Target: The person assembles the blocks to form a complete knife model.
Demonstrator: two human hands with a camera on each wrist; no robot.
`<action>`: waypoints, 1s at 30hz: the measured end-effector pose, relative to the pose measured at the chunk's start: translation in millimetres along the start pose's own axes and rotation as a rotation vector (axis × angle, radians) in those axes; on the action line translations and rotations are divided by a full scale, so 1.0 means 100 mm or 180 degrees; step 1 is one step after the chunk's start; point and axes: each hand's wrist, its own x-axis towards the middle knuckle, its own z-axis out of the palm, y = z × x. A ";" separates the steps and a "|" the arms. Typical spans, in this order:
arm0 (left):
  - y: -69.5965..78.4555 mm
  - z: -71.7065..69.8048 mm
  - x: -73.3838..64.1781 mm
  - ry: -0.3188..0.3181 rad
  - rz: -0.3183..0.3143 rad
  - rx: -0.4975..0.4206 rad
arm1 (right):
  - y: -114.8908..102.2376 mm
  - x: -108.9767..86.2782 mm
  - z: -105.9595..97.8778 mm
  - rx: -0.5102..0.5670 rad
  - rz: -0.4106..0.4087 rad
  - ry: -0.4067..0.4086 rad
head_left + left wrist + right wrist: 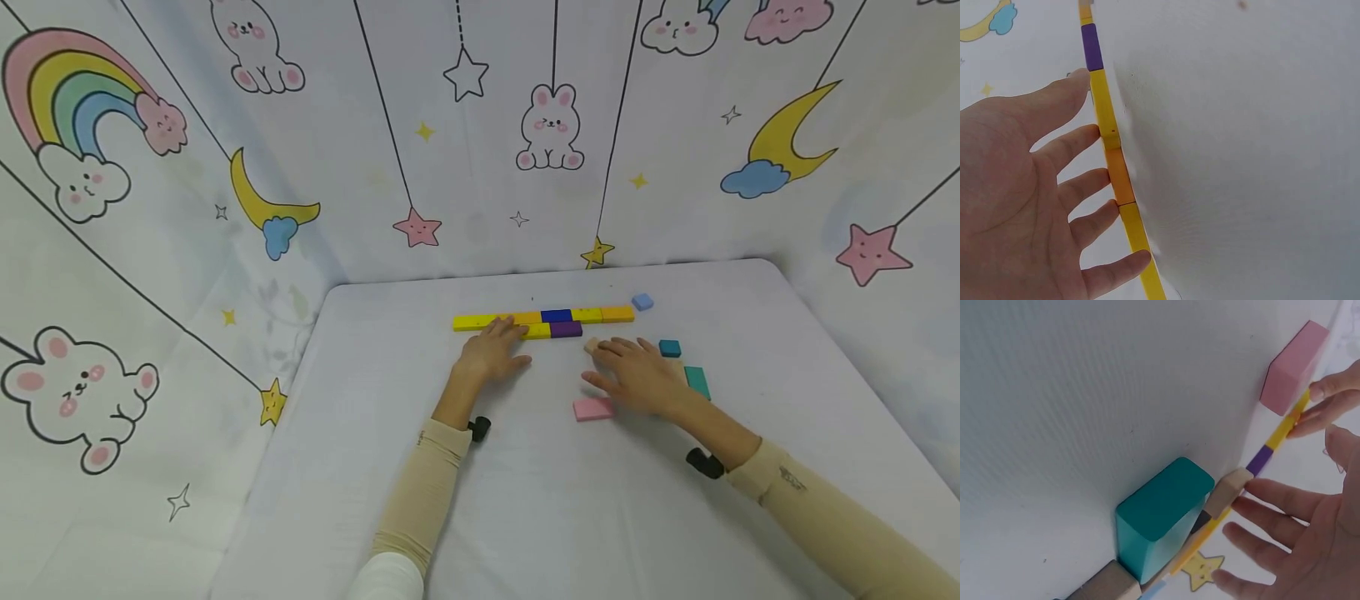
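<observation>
My left hand (491, 350) lies against two touching rows of flat coloured blocks, its fingertips on the yellow and orange pieces. The back row holds a yellow block (468, 322), a dark blue block (557, 316) and an orange block (617, 314) at its right end. A purple block (566, 330) ends the shorter front row. My right hand (641, 375) spreads over the loose blocks, its index fingertip at a small wooden block (1229, 490). Whether it presses that block is unclear. Partly behind this hand stands a teal block (697, 382).
A pink block (592, 409) lies left of the right hand. Beyond that hand is a small blue block (670, 348), and a light blue block (642, 302) sits past the back row's right end. A white cloth (540, 500) covers the table.
</observation>
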 end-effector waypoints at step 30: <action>-0.01 0.02 0.01 -0.0020 -0.0008 0.0084 | -0.10 0.13 -0.05 -0.0205 0.0047 -0.0145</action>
